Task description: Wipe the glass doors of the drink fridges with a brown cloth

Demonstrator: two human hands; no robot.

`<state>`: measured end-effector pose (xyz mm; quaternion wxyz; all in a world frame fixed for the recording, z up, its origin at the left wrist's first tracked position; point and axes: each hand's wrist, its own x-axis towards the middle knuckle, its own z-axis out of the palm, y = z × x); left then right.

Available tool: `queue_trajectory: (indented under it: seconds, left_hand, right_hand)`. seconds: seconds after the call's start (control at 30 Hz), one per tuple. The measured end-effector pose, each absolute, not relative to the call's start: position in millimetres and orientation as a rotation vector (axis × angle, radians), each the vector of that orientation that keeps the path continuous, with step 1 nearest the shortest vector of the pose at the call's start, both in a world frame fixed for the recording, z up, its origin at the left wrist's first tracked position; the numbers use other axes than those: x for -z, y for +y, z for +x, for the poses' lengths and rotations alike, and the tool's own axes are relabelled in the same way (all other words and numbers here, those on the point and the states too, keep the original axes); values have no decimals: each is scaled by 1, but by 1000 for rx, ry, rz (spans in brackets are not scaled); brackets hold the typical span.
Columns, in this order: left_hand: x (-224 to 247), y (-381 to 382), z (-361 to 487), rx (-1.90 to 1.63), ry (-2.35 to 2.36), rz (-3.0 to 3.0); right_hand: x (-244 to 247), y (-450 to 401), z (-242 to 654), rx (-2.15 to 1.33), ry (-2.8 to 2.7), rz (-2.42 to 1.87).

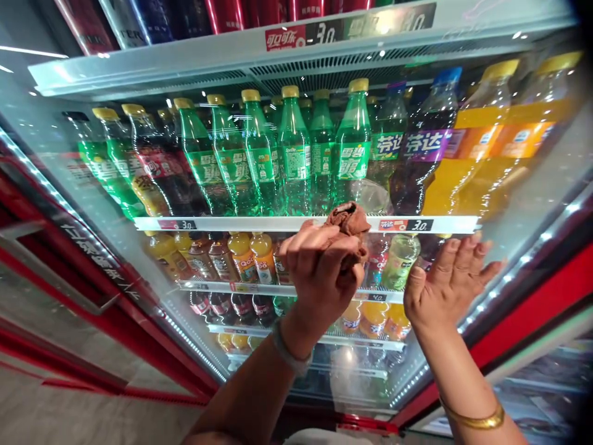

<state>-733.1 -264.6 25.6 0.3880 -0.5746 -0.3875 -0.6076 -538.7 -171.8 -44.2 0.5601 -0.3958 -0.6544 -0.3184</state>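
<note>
My left hand [319, 266], with a grey band on the wrist, is closed around a crumpled brown cloth [348, 222]. The cloth bunches up above my fingers, in front of the white shelf edge [259, 224] with its price tags. My right hand [449, 278], a gold bangle on its wrist, is flat and empty with the fingers spread. Its fingertips are by the right end of that same shelf edge; whether they touch it I cannot tell. Behind and above my hands stand green Sprite bottles [296, 154] with yellow caps, and a dark purple-labelled bottle [424, 145].
Orange soda bottles [486, 136] stand at the right, cola bottles [155, 161] at the left. Cans [227, 13] line the shelf above. Lower shelves hold juice bottles [241, 253]. A red-framed door with a metal handle [60, 266] is on the left; a red frame [523, 321] borders the right.
</note>
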Motion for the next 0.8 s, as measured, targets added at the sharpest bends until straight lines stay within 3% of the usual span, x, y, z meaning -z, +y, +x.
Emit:
queue_trajectory:
  seconds: [0.2, 0.47, 0.67, 0.8]
  left_hand:
    - [17, -259, -704, 1142, -825, -1848]
    - [-26, -278, -753, 1614, -1096, -1416]
    - [37, -266, -718, 1138, -903, -1789]
    - [19, -267, -732, 1357, -1028, -1647]
  right_hand:
    - [51, -167, -534, 707, -1532, -939]
    - [49, -164, -531, 755, -1526, -861]
    - [49, -166, -530, 705, -1523, -877]
    - [48, -168, -533, 707, -1525, -869]
